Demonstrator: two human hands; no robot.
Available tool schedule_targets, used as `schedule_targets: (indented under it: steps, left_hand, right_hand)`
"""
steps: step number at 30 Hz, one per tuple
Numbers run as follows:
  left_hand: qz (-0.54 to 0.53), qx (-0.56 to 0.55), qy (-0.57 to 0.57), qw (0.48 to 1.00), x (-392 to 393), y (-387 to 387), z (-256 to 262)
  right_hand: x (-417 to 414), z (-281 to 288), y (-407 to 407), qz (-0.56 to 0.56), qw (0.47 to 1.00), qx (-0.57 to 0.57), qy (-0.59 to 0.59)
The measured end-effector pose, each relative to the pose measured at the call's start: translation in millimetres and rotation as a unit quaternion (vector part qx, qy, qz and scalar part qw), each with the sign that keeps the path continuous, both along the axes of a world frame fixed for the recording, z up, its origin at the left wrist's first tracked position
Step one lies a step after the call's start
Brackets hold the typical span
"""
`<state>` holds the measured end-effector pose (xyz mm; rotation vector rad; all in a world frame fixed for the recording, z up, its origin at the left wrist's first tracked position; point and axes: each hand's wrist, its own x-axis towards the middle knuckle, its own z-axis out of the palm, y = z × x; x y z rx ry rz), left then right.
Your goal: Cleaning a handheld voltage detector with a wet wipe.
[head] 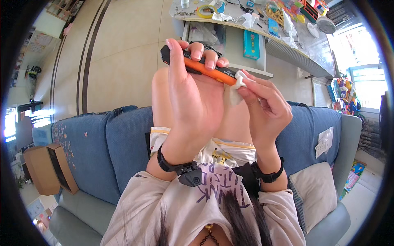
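My left hand grips an orange and black pen-type voltage tester along its body, palm turned up, thumb near the black end. The tester lies slantwise above my lap and bears writing. With thumb and fingers my right hand pinches a crumpled white tissue around the tester's other end, so that tip is hidden. Part of the tissue hangs below the fingers. Both wrists wear black straps, the left one with a small black device.
Ahead stands a cluttered table with a roll of yellow tape, tissues and a small fan. Its open drawer holds plastic bags and a teal box. A cushion and a cardboard box flank me on the blue sofa.
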<state>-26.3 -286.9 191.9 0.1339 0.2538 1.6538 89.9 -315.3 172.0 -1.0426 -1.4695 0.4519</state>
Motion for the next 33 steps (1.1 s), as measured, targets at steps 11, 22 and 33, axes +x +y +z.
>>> schedule_targets:
  steps: [11,22,33]
  left_hand:
    - [0.003,0.008,-0.017,1.0,1,0,2]
    - [-0.059,0.048,0.021,0.997,5,-4,12]
    - [-0.084,-0.01,-0.053,0.995,1,1,11]
  right_hand:
    - [3,13,-10,0.003,0.99,-0.139,0.035]
    - [17,1,-1,0.07,0.926,-0.239,0.284]
    - [24,12,-7,0.128,0.865,-0.251,0.414]
